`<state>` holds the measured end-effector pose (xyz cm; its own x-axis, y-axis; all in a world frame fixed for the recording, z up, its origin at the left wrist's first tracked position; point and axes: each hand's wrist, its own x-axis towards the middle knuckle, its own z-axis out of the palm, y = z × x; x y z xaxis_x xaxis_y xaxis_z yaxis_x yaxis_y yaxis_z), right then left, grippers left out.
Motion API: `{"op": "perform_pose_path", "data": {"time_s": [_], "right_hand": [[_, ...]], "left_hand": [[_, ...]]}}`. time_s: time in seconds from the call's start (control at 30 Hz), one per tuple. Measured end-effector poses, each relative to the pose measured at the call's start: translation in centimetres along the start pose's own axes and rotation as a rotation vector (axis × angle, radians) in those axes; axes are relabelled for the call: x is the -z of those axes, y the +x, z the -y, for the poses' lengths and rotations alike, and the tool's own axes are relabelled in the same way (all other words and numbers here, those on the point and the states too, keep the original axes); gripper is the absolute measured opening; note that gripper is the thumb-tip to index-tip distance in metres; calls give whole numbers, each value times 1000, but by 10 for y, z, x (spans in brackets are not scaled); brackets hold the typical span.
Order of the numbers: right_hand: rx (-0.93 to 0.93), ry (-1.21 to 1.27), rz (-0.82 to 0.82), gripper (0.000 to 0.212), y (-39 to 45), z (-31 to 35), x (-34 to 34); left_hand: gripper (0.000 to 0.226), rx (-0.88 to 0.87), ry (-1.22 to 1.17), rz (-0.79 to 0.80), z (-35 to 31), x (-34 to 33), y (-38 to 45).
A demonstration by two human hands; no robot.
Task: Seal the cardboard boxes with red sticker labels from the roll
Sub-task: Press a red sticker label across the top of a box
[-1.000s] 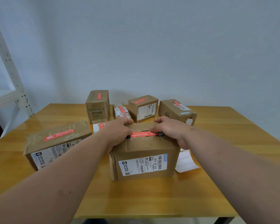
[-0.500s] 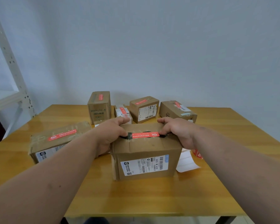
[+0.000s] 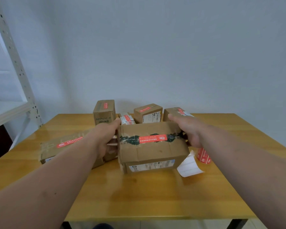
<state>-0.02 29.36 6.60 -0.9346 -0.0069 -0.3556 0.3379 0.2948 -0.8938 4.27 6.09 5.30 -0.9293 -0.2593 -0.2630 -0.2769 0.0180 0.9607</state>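
A cardboard box [image 3: 153, 152] is held above the wooden table [image 3: 139, 195], tipped toward me so its top faces the camera. A red sticker label [image 3: 153, 139] lies across its top seam over dark tape. My left hand [image 3: 106, 138] grips the box's left end and my right hand [image 3: 186, 131] grips its right end. The roll of red sticker labels [image 3: 203, 156] stands on the table just right of the box, with a white strip of backing paper [image 3: 188, 166] trailing from it.
A long flat box [image 3: 61, 146] with a red label lies to the left. At the back stand a tall box [image 3: 104, 111], a small packet [image 3: 126, 119] and two more labelled boxes [image 3: 148, 113] [image 3: 178, 112]. A white metal shelf [image 3: 15, 80] stands at far left.
Both hands slid from the label's ends on top to the box's two ends. The box has come up off the table and tipped toward me. The roll at right is now uncovered.
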Motion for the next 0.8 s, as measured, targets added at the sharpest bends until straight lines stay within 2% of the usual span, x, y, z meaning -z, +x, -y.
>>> {"op": "perform_pose_path", "data": {"time_s": [0.17,0.27,0.4,0.5,0.63,0.7,0.8], "right_hand": [[129,214,-101,29,-11,11,9],[136,245,-145,28,-17,8,10],[98,132,-130,31,-26,-1,3],[102,54,-83,39,-32,-3,1],[133,47,-71,38,-32,-3,4],[156,7,-75,40,-30,-3,3],[167,-135,-43,37,-24,-4,-1]], "left_hand": [[22,-73,-252,-94,-9,4,-3],[38,6,-318,-118,-2,7,-2],[52,94,-244,-65,9,2,-9],[55,66,-186,-53,9,0,-11],[62,28,-74,-85,4,9,-4],[60,28,-23,-109,1,11,-3],[42,11,110,-99,5,9,-4]]}}
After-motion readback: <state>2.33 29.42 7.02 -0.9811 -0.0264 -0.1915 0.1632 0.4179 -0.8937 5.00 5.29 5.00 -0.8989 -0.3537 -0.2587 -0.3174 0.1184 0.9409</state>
